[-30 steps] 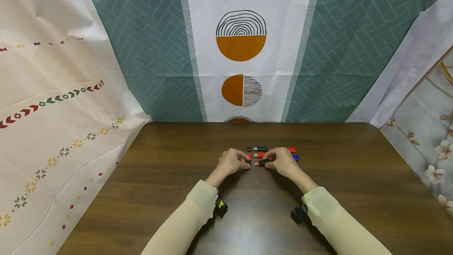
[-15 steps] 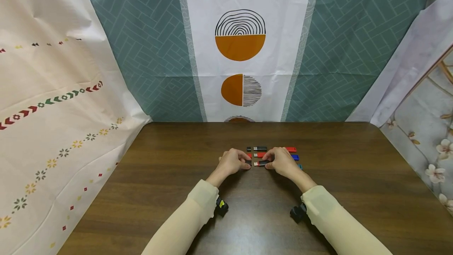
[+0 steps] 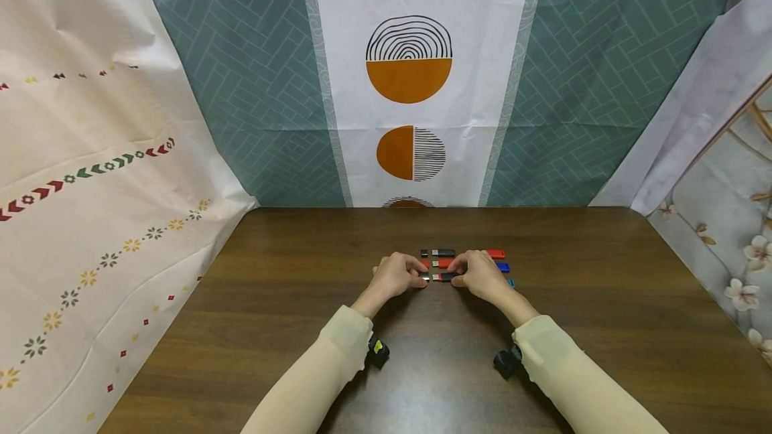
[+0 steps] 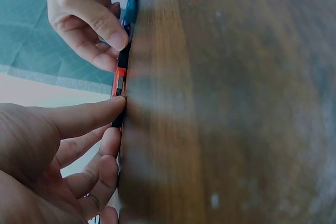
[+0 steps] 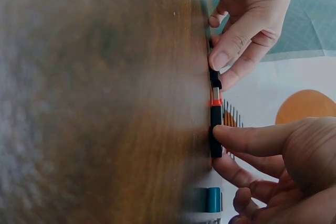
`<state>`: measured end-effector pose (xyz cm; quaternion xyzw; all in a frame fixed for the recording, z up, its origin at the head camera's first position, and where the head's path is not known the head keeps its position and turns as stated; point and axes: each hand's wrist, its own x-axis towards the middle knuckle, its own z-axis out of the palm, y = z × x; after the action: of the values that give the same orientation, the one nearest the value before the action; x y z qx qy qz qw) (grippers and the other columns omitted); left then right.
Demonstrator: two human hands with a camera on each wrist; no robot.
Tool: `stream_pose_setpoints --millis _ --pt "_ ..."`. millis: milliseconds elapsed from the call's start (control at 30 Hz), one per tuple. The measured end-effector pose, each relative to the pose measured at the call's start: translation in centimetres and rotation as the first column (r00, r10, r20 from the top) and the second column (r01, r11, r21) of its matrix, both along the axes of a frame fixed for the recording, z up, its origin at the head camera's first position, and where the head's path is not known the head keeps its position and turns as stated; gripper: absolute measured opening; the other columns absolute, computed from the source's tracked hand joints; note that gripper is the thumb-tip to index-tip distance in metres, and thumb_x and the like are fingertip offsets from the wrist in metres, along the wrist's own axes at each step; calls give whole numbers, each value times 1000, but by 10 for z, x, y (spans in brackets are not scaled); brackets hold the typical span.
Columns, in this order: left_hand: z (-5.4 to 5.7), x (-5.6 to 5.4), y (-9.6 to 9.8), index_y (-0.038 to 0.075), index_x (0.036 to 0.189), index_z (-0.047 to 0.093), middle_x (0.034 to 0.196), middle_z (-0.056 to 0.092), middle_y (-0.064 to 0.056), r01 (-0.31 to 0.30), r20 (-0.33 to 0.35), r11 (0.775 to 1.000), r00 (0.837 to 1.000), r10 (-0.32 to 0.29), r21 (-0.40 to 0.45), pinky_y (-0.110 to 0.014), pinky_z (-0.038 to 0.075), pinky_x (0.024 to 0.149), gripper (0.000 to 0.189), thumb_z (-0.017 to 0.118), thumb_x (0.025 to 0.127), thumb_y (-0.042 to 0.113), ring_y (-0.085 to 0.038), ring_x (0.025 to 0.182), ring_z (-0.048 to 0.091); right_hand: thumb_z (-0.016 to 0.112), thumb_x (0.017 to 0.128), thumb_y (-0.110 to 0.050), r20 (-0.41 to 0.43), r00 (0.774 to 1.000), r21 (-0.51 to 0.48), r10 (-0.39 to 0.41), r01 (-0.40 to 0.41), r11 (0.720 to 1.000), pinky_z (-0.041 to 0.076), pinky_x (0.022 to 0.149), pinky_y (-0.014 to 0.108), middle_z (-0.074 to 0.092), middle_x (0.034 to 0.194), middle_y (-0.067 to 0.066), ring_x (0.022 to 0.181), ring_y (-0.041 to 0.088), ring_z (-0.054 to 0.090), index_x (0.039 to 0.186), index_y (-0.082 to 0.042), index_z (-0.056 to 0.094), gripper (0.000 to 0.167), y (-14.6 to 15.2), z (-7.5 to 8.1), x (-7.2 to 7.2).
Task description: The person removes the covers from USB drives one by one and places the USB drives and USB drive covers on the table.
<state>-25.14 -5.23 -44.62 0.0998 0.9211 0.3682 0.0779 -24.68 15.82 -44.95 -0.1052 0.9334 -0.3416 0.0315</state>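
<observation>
In the head view my left hand [image 3: 395, 275] pinches a small black cap [image 5: 214, 77] between thumb and finger, close over the wooden table. Facing it, my right hand [image 3: 480, 274] pinches a black USB flash drive [image 3: 442, 277] with a red collar, its metal plug pointing left. The right wrist view shows the drive's plug right at the cap's end, the two nearly in line. Just behind lie a red USB flash drive [image 3: 442, 263] and a red cap [image 3: 425, 264], partly covered by the fingers.
Farther back lie another black USB flash drive [image 3: 445, 253] and its black cap [image 3: 424, 253]. Beyond my right hand are a red stick [image 3: 496, 254], a blue one [image 3: 503, 267] and a teal one [image 3: 510, 283]. A patterned curtain [image 3: 416, 86] hangs behind the table.
The black flash drive has levelled out and shifted slightly left and back in my right hand. The cap in my left hand has turned a little. Both arms have stayed nearly still.
</observation>
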Motion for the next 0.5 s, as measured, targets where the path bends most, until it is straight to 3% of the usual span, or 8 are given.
stream_pose_setpoints --millis 500 --pt "-1 -1 0 18 100 82 70 63 9 3 -6 1000 1000 -3 8 -47 30 85 17 89 85 17 -14 78 53 82 86 -3 -17 1000 -22 -15 15 1000 39 84 44 65 90 7 98 29 50 98 -6 79 13 5 4 1"
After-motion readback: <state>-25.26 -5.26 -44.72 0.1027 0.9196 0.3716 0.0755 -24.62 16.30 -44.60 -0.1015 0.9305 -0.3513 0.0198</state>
